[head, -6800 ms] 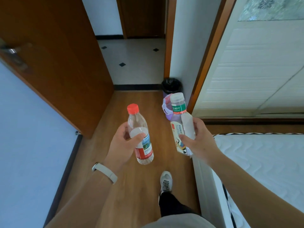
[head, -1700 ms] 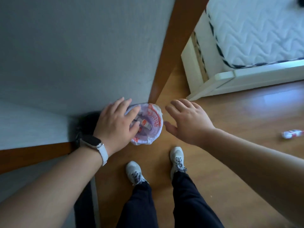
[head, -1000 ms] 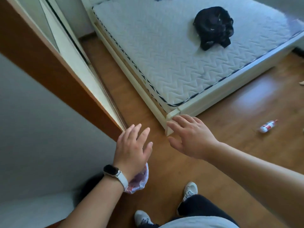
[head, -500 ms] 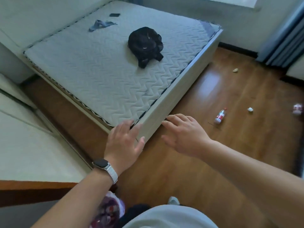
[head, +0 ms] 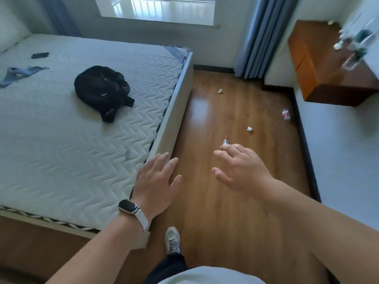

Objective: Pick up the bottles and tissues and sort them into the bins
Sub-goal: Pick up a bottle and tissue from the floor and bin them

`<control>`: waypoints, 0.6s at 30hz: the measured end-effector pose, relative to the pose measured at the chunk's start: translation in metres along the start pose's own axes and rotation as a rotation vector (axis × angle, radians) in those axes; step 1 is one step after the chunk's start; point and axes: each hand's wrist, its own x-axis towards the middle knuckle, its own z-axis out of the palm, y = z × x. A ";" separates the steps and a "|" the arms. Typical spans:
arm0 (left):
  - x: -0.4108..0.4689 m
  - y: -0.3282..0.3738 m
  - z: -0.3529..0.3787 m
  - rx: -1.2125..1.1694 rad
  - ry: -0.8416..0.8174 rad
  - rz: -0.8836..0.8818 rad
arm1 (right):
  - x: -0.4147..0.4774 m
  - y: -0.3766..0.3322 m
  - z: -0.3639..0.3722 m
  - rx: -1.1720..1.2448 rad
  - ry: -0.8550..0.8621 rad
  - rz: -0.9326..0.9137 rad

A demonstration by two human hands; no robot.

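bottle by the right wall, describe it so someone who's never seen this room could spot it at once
Start at the wooden floor between the bed and the right-hand wall, then follow the dark skirting board along that wall. The bottle lies on its side next to it, below the orange cabinet. Its red label and place by the skirting set it apart from the red-capped bottle mid-floor and the two white tissue wads.

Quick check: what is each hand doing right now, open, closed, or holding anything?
Left hand: open, fingers spread, empty.
Right hand: open, fingers spread, empty.
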 end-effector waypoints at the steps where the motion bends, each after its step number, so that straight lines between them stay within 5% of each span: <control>1: 0.014 -0.010 -0.001 -0.005 0.000 0.024 | 0.010 -0.001 0.000 -0.003 0.006 0.029; 18: 0.199 -0.107 -0.010 -0.055 0.069 0.323 | 0.135 -0.008 -0.007 -0.109 0.019 0.340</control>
